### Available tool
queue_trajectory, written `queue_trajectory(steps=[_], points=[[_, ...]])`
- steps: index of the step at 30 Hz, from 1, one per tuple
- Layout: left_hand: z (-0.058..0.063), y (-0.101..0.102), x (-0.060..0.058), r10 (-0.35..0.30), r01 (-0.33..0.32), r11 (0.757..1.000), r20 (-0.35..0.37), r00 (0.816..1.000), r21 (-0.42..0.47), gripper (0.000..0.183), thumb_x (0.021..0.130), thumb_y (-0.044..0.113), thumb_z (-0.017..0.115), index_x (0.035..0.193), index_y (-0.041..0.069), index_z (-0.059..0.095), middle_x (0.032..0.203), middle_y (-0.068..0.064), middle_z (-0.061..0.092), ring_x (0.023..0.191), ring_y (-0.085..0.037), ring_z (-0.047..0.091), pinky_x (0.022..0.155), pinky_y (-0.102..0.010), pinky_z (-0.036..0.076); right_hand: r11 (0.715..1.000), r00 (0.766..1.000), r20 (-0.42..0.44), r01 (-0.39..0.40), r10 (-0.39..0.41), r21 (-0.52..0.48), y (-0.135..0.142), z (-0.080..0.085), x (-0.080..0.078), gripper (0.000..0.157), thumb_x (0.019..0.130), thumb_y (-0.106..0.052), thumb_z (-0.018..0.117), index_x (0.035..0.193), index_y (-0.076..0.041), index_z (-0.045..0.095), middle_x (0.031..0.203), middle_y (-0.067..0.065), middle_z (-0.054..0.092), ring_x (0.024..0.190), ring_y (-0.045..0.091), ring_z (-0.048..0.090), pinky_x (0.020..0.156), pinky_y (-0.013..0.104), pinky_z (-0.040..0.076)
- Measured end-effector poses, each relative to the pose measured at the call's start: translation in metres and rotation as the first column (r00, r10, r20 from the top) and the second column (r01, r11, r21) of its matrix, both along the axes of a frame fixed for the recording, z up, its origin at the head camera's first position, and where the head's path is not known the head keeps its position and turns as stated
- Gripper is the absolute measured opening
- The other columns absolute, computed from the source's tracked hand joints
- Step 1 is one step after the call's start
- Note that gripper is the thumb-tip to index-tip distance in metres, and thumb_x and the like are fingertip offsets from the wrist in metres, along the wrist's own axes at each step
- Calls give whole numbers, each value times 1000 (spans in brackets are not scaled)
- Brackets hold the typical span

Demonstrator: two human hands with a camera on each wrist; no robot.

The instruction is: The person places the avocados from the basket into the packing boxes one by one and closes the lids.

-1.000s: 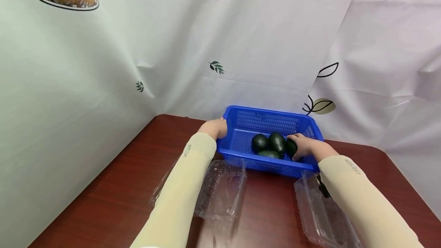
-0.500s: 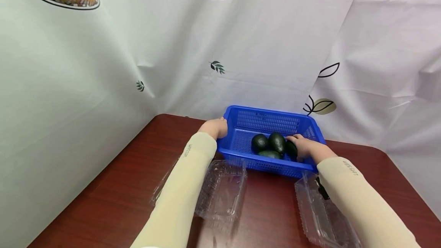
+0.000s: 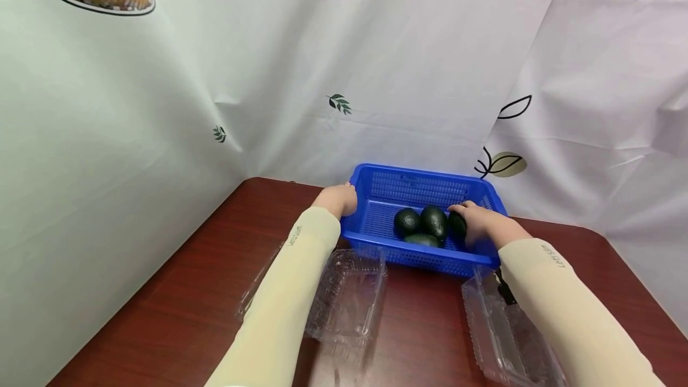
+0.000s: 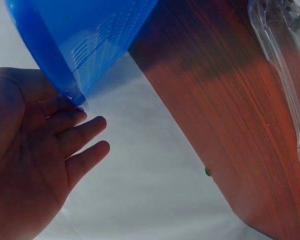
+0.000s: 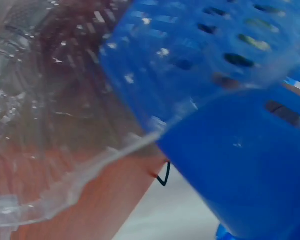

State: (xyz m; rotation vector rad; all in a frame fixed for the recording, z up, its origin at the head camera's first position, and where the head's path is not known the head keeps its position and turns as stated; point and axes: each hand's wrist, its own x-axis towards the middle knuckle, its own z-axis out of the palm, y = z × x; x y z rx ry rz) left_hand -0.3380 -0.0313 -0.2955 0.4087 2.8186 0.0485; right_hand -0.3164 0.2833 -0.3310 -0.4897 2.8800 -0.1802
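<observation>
A blue plastic basket [image 3: 419, 171] stands at the back of the table with several dark green avocados in it. My left hand [image 3: 338, 199] holds the basket's left rim. In the left wrist view, the thumb side of the left hand [image 4: 40, 145] is at the blue rim and the other fingers stretch past it. Inside the basket's right part, my right hand [image 3: 478, 223] grips the rightmost avocado [image 3: 457, 226], partly covering it. Left of it lie an upright-looking avocado [image 3: 433, 222], a rounder one [image 3: 407, 221] and one at the front wall [image 3: 422, 240].
A clear plastic container [image 3: 349, 303] sits in front of the basket, near my left forearm. Another clear container [image 3: 497, 339] lies partly under my right forearm, close to the basket [image 5: 240, 150] in the right wrist view. White printed cloth [image 3: 269, 76] hangs behind the table [image 3: 183, 291].
My right hand has shifted around the rightmost avocado, its thumb now out of sight. That avocado sits slightly farther right from its neighbour. The left hand stays on the rim.
</observation>
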Motion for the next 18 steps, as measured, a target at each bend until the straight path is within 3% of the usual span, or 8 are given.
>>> queue_trajectory(steps=[5, 12, 15, 18], points=[[-5, 6, -2, -13, 12, 999, -21, 1000, -32, 52, 100, 16, 30, 148, 2, 14, 154, -11, 11, 140, -21, 9, 111, -34, 16, 999, 999, -33, 21, -22, -31, 7, 13, 5, 88, 62, -1, 76, 140, 0, 35, 133, 34, 29, 105, 48, 45, 64, 42, 46], [-12, 10, -2, -34, 24, 993, -82, 996, -117, 52, 99, 18, 32, 147, 3, 20, 153, -11, 15, 139, -22, 13, 106, -38, 29, 995, 986, -165, -13, -3, -95, 16, 33, 13, 85, 61, -1, 73, 137, -4, 37, 132, 31, 30, 98, 45, 46, 61, 41, 46], [-18, 8, -2, -39, 23, 992, -130, 991, -121, 53, 99, 20, 29, 148, 2, 16, 153, -14, 15, 139, -27, 15, 108, -40, 24, 989, 979, -203, -43, 13, -145, 19, 42, 18, 84, 60, -1, 73, 136, -5, 37, 130, 30, 32, 98, 44, 46, 63, 43, 46], [-25, 6, -4, -84, 68, 993, -178, 980, -98, 53, 100, 19, 25, 148, 2, 11, 153, -15, 11, 139, -30, 11, 111, -39, 16, 981, 973, -230, -69, 26, -180, 23, 51, 25, 84, 61, 0, 73, 136, -5, 36, 130, 29, 31, 100, 45, 44, 66, 45, 46]])
